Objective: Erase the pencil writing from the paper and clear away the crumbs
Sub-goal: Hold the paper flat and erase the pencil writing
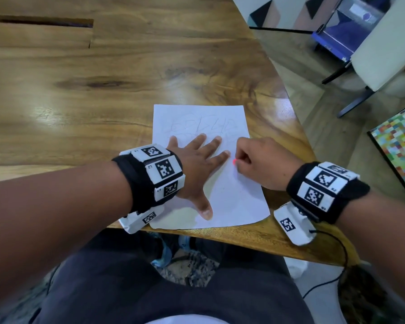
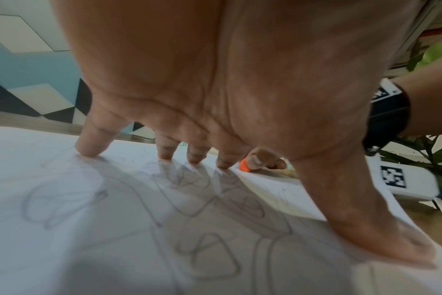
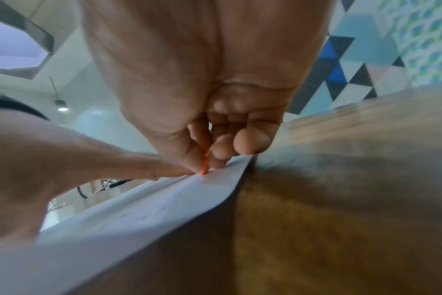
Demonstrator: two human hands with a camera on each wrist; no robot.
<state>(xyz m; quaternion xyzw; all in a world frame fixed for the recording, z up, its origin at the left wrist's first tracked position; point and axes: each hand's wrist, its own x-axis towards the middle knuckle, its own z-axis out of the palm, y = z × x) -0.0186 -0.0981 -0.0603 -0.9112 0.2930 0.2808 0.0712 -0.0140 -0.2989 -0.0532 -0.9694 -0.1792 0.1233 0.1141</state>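
Note:
A white sheet of paper (image 1: 234, 197) with faint pencil scribbles (image 1: 204, 127) lies near the front right corner of the wooden table (image 1: 80, 90). My left hand (image 1: 198, 160) lies flat on the sheet with its fingers spread, pressing it down. In the left wrist view the fingertips (image 2: 88, 151) touch the paper (image 2: 88, 229) among grey pencil loops (image 2: 207, 257). My right hand (image 1: 255, 160) pinches a small orange eraser (image 1: 234, 161) between thumb and fingers, its tip on the sheet beside my left forefinger. The eraser (image 2: 244, 165) (image 3: 204, 165) shows in both wrist views.
The table's right edge (image 1: 297, 127) runs close past the paper, with floor beyond. A white chair (image 1: 384, 66) stands at the far right and a colourful checkered panel (image 1: 398, 146) sits at the right. A slot (image 1: 40, 22) cuts the tabletop at the far left.

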